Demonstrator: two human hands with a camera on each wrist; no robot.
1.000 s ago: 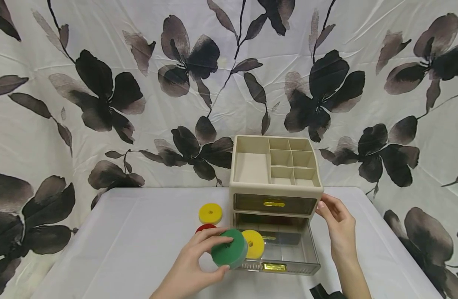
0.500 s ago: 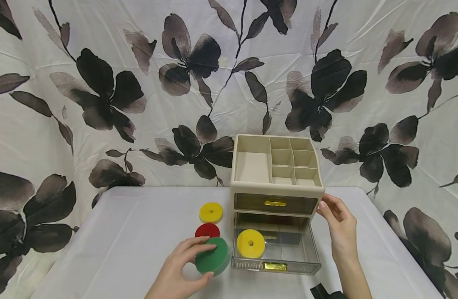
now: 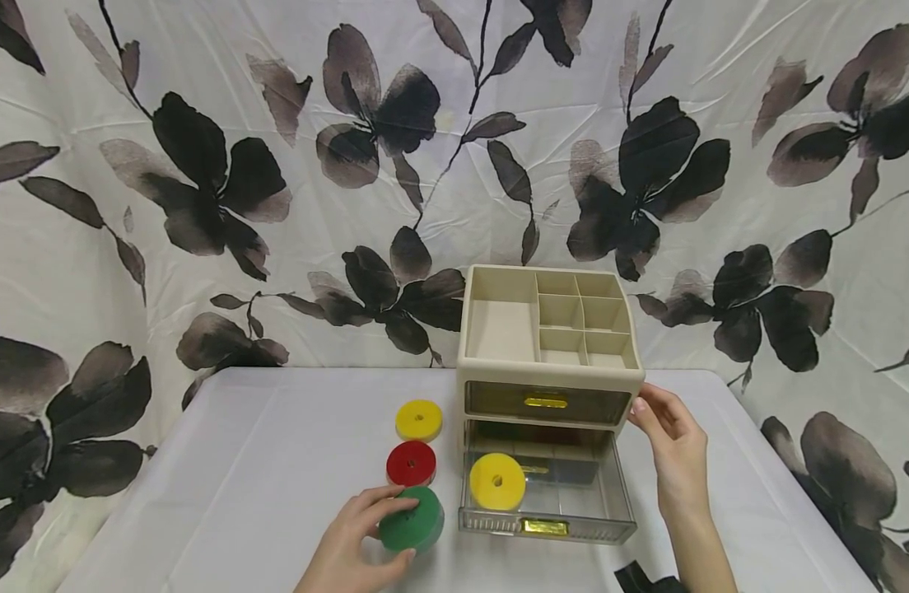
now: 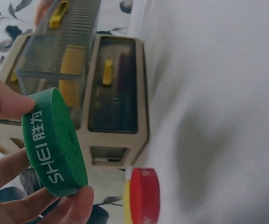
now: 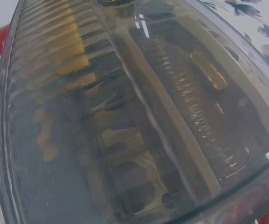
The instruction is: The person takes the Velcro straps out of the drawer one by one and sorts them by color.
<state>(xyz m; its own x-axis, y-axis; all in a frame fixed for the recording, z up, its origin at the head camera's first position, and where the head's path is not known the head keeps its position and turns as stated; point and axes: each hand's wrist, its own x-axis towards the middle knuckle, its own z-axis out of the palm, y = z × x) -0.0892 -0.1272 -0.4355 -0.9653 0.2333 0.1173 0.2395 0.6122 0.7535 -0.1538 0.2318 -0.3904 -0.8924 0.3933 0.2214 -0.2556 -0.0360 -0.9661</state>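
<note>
Left hand [image 3: 354,539]: pinches green round woven-tape roll [image 3: 412,522], lower centre of head view.
Right hand [image 3: 677,449]: at right edge of beige plastic organizer [image 3: 547,372]; grip cannot be told.
Clear plastic drawer [image 3: 591,531]: pulled out, lower right, yellow round roll [image 3: 497,482] inside.
Red round roll [image 3: 411,464]: just above green.

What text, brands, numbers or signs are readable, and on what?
"SHEI 胜为": white print on the edge of the green roll, left wrist view.
Red roll: white marks on its edge, too small and blurred to read.
Nothing else legible.
</note>
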